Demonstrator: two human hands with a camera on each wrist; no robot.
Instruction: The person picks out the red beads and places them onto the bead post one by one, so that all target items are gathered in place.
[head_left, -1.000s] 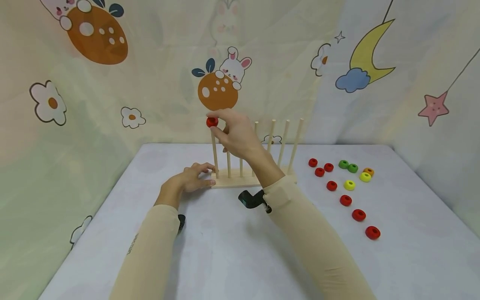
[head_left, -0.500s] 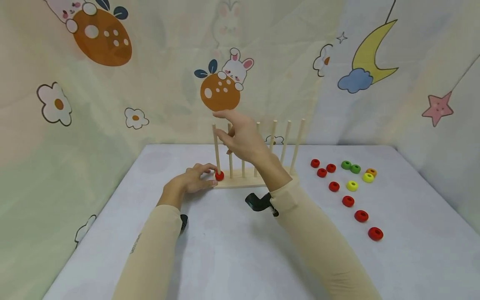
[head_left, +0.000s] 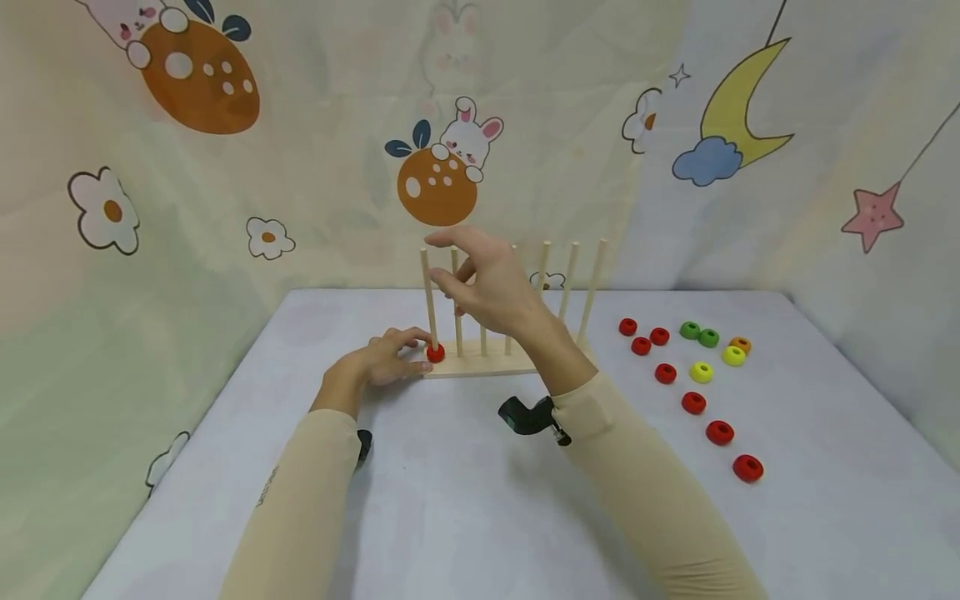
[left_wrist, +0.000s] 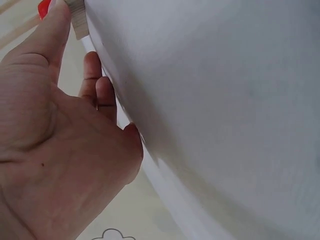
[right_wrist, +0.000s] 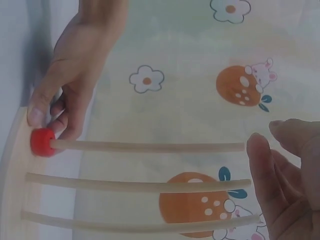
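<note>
A wooden peg rack [head_left: 491, 361] with a row of upright dowels stands toward the back of the table. One red bead [head_left: 435, 354] sits at the foot of its leftmost peg [head_left: 428, 296], down on the base. My left hand [head_left: 385, 357] holds the rack's left end, thumb [right_wrist: 39, 107] at the front of the base and fingers behind. My right hand [head_left: 491, 283] is raised near the top of the leftmost peg, thumb and forefinger apart with nothing between them. In the right wrist view, its fingertips [right_wrist: 257, 142] are close to the peg's tip.
Loose beads lie right of the rack: several red ones [head_left: 693, 403], two green ones [head_left: 689, 331], two yellow ones [head_left: 702, 372] and an orange one [head_left: 741, 343]. A printed cloth [head_left: 337, 167] hangs behind the white table [head_left: 450, 500].
The right hand has let go of the red bead at the peg's top, and the bead has dropped to the base. That hand has drawn slightly right. The left hand keeps its place.
</note>
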